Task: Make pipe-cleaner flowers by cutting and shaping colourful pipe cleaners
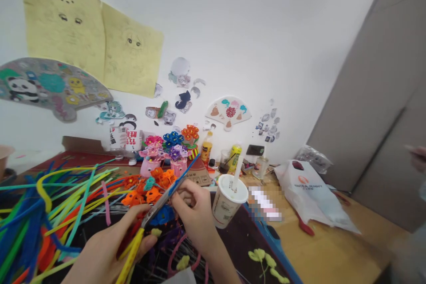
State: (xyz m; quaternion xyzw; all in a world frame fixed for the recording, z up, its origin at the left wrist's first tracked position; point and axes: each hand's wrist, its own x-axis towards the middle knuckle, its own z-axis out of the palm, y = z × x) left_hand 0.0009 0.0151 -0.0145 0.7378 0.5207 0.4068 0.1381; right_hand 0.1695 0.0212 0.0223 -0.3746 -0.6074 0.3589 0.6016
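My left hand (113, 239) is closed around a pair of scissors (150, 218) with yellow handles; the grey blades slant up to the right. A small pale green piece shows at my left thumb tip. Fingers of my right hand (193, 208) are pinched together beside the blades, on a blue pipe cleaner (189, 168) that runs along them. Behind both hands lie orange pipe-cleaner flowers (163, 179) with a teal one among them. Loose pipe cleaners (76, 204) of many colours are heaped to the left. Part of the scissors is hidden by my left fingers.
A white lidded cup (229, 206) with a straw stands right of my right hand. Potted pipe-cleaner flowers (173, 140) and a juice bottle (207, 147) stand behind. Pale green leaves (262, 257) lie on the dark mat. A white bag (306, 195) sits farther right; another person's hand (417, 155) shows at the edge.
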